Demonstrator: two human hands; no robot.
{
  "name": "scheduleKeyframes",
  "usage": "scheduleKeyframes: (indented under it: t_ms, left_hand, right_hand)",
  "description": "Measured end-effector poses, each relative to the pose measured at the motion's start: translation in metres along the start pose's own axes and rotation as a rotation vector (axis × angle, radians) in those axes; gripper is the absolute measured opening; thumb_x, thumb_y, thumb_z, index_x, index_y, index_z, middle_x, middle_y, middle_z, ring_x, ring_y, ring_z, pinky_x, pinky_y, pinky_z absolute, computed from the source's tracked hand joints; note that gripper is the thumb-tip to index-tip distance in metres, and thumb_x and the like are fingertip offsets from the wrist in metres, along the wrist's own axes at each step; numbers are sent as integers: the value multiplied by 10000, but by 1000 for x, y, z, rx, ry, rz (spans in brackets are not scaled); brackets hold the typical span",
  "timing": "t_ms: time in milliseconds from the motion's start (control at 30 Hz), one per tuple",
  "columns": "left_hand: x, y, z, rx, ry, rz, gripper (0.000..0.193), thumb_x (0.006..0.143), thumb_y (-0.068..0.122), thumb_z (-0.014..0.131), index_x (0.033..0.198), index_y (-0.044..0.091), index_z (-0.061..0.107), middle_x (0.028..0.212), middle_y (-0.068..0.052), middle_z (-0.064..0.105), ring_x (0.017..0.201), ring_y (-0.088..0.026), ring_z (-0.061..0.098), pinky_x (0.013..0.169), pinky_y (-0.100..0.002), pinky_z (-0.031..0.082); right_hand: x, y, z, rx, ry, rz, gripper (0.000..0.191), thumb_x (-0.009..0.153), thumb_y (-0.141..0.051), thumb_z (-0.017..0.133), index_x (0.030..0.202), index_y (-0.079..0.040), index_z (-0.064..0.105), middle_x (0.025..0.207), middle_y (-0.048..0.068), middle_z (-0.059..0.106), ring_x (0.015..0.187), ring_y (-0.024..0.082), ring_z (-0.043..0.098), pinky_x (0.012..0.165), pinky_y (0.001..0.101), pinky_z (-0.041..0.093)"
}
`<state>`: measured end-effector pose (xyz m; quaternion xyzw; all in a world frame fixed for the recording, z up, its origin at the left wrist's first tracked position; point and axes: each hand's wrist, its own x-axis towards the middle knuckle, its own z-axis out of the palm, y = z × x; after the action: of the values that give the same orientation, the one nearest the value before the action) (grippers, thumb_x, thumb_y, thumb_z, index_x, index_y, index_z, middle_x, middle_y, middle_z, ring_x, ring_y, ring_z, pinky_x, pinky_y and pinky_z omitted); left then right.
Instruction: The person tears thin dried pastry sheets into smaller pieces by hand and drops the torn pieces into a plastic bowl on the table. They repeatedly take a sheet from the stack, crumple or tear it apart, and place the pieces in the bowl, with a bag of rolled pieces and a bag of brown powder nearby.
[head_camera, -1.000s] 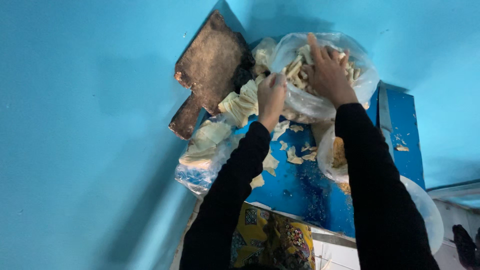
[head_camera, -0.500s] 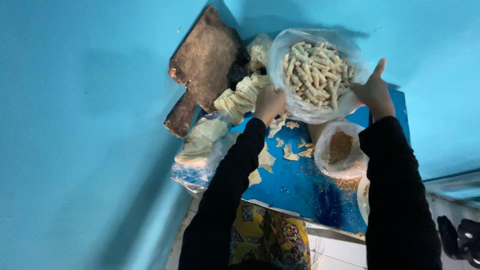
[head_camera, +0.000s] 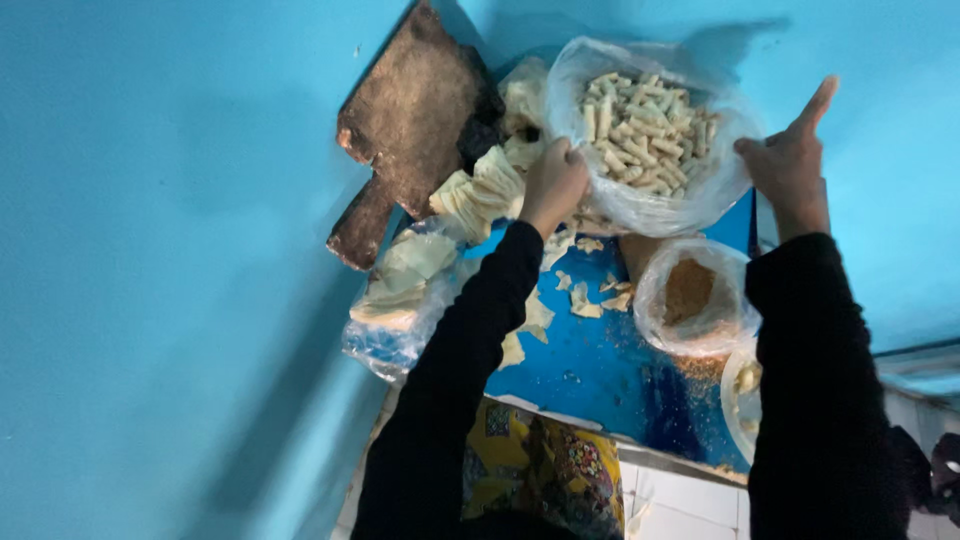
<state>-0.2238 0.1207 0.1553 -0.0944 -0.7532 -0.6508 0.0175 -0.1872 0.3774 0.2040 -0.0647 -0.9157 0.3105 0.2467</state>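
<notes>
Clear plastic bag (head_camera: 640, 200) of rolls between hands | left hand (head_camera: 553, 180) grips rim | right hand (head_camera: 790, 160) open, touching edge

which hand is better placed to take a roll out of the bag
Right, probably. The right hand is open at the rim of the bag, beside the rolls, fingers free. The left hand is closed on the bag's near edge.
</notes>
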Motion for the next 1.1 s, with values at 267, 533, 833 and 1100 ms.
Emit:
scheduleKeyframes:
  t_ms: [267, 533, 833, 1100]
  left_hand:
    - [-50, -8, -62, 501, 96, 397, 236, 1006, 267, 580, 1022, 33, 560, 830, -201, 703, 836, -441, 672, 706, -567, 478]
    - [-202, -35, -137, 684, 117, 474, 41, 998, 121, 599, 1016, 86, 590, 877, -154, 656, 838, -405, 662, 735, -532, 499]
    - [-265, -67, -124, 539, 226, 280, 140, 964, 87, 637, 1101, 59, 618, 1046, -148, 691, 935, -373, 678, 752, -464, 535]
    - [-276, -61, -106, 602, 231, 302, 200, 956, 39, 598, 1151, 62, 636, 1058, -125, 701, 1003, -339, 673, 749, -455, 522]
  right_hand:
    - [-37, 0, -28, 220, -15, -429, 508, 995, 200, 723, 1346, -45, 450, 1314, 112, 564, 1231, 258, 597, 1100, 362, 529]
    - [-186, -77, 42, 370, -537, -223, 360, 926, 89, 631, 1200, -97, 488, 1106, 33, 668, 965, 132, 696, 789, 306, 567]
    - [-266, -128, 124, 268, -455, -344, 386, 949, -49, 684, 1269, -65, 469, 1063, 167, 746, 954, 370, 740, 729, 442, 577]
    - [-273, -127, 121, 332, -383, -424, 618, 829, -60, 749, 1333, -2, 396, 1031, 252, 712, 921, 419, 726, 709, 455, 576]
